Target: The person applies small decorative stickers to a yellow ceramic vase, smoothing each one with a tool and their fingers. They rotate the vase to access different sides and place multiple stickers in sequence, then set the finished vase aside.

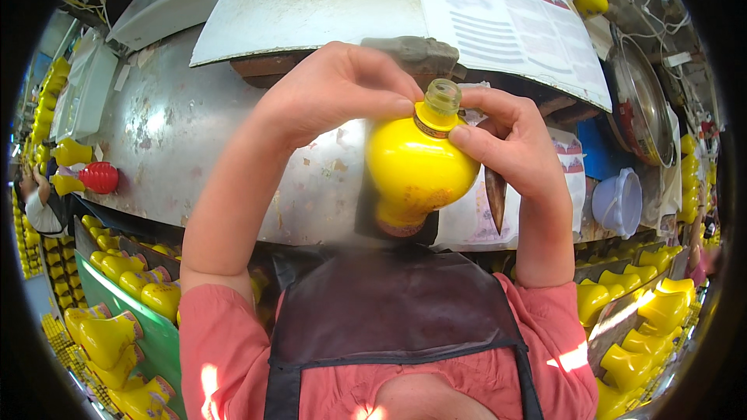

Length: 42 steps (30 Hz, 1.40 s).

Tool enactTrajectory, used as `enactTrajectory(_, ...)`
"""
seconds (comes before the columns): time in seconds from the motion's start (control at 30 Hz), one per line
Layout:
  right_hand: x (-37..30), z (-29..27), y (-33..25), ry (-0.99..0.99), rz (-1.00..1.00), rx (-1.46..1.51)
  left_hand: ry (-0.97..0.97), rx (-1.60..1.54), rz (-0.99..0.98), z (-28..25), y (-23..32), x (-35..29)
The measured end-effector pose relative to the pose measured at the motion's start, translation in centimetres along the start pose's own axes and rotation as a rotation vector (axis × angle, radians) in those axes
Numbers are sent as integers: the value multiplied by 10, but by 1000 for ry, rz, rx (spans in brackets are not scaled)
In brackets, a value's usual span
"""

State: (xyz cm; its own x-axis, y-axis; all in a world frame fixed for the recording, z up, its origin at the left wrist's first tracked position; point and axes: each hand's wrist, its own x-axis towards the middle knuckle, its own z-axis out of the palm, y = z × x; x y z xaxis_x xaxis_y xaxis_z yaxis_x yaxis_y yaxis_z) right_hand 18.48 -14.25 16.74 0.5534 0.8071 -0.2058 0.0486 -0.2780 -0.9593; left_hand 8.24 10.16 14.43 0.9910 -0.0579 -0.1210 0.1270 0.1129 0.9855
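A glossy yellow bottle with a rounded shoulder and a bare clear glass mouth stands tilted in front of me over the bench. Around the base of its neck runs a narrow dark patterned band. My left hand pinches at the neck's left side, thumb and fingertips on the band's end. On the other side my right hand grips the neck with thumb and forefinger at the band. A dark brown pointed tool sticks down out of my right palm; its upper part is hidden by the hand.
Beyond the bottle lie a grey block and a white board with printed sheets. A lilac bucket stands at right, a red ribbed object at left. Yellow bottles crowd both sides. Another person's hand shows far left.
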Motion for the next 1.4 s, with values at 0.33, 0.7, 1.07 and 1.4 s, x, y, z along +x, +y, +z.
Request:
enactTrajectory(0.33,-6,4,-4,53,37,49,68,89,23,8,4,1)
enactTrajectory(0.7,1,5,14,56,-74,81,410,291,339,56,-22,-47)
enactTrajectory(1.07,-1,5,17,64,-117,116,381,339,367,55,-23,-43)
enactTrajectory(1.4,0,5,10,76,-102,103,247,171,315,42,-27,-21)
